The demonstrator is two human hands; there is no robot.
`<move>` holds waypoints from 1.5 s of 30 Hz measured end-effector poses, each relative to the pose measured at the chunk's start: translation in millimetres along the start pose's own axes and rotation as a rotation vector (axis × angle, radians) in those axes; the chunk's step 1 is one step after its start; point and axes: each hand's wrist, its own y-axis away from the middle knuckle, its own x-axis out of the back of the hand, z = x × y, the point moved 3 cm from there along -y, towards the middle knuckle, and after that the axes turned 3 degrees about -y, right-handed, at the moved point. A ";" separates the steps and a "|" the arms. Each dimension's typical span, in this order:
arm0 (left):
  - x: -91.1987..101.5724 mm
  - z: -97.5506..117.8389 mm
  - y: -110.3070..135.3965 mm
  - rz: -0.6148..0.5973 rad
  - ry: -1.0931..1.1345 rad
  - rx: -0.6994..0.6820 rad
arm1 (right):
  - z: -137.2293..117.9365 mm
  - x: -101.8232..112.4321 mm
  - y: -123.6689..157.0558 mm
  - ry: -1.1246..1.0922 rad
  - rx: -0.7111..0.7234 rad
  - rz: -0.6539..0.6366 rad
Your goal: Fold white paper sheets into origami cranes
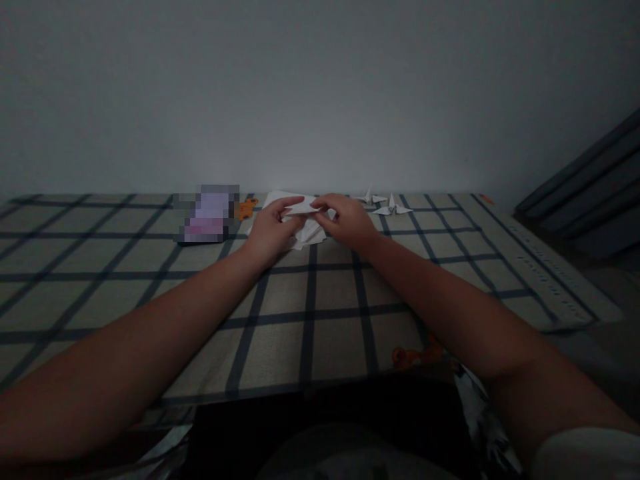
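Note:
Between my two hands is a small folded piece of white paper (299, 209), held a little above the table. My left hand (273, 227) grips its left side, thumb below and fingers along the top. At its right end, my right hand (345, 220) pinches the paper between thumb and fingertips. More white paper (311, 233) lies beneath and behind the hands, partly hidden by them. To the right of my right hand sit two folded paper cranes, the nearer crane (393, 207) and the farther crane (370, 197).
A checked cloth (270, 340) covers the table, which meets a plain wall (320, 93) at the back. Left of my hands stands a phone-like object (207, 217), partly blurred out. Dark slanted panels (595, 200) rise beyond the table's right edge.

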 end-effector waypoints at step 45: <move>-5.4 4.2 6.2 -0.052 0.386 0.249 | 23.7 -13.0 -0.7 -0.691 -0.309 -0.063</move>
